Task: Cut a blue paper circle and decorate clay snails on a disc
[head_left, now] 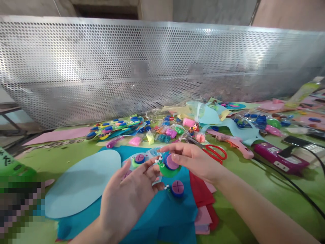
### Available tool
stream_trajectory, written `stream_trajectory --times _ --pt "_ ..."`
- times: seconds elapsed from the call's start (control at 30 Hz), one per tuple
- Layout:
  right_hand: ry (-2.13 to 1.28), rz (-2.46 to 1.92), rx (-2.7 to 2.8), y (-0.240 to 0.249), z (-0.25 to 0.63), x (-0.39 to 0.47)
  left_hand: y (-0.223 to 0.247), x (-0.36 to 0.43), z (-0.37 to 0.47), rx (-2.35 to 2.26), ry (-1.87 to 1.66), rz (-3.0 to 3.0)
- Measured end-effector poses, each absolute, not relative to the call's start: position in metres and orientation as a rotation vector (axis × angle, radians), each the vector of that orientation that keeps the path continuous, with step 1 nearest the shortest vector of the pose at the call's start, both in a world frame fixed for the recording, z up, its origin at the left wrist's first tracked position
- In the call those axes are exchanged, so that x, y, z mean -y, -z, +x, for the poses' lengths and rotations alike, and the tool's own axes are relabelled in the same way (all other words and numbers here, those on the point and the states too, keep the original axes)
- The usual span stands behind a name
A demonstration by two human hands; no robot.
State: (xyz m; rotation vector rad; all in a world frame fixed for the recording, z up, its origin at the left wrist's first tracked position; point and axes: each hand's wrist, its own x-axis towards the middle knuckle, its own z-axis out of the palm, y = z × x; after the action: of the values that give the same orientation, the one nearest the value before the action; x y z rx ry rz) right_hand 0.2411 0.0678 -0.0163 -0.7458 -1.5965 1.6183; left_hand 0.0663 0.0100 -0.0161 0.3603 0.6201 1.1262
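A clay snail (168, 170) with a green body, googly-looking eyes and a pink-and-blue shell is up off the table. My right hand (195, 159) has closed on it, the thumb pressing on the pink shell face. Just left of it, my left hand (132, 193) is turned palm up with fingers loosely apart, fingertips by the snail's head; contact is unclear. On the blue sheet (157, 220) below lies a snail with a cross-marked shell (177, 187). Another snail (139, 159) sits behind my left hand, and a further pink shell is partly hidden by its fingers.
A light blue paper oval (83, 183) overlaps the blue sheet. Beyond are red-handled scissors (215, 153), a pink glue gun (235, 143), a purple power strip (280, 157) with cables, and bagged clay (171, 132). A perforated metal panel (157, 67) stands behind the table.
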Motion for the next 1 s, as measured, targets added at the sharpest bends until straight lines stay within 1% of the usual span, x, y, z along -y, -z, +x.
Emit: stream_trajectory --times 0.17,0.43,0.6,0.77,1.0 --pt "-1.557 -0.85 1.649 0.012 0.238 -0.065 0.024 -0.01 0.067 -0.495 -1.108 0.489" --pt "-1.531 -0.833 1.697 0.011 0.239 -0.065 0.02 -0.01 0.066 -0.53 -1.116 0.457" --pt "-1.413 -0.868 1.76 0.013 0.241 -0.067 0.02 -0.009 0.067 -0.505 -1.129 0.492" --pt "-1.421 -0.737 1.729 0.015 0.24 -0.07 0.016 -0.009 0.068 -0.586 -1.158 0.42" --pt "-1.425 -0.688 1.71 0.019 0.241 -0.073 0.013 -0.009 0.068 -0.604 -1.125 0.397"
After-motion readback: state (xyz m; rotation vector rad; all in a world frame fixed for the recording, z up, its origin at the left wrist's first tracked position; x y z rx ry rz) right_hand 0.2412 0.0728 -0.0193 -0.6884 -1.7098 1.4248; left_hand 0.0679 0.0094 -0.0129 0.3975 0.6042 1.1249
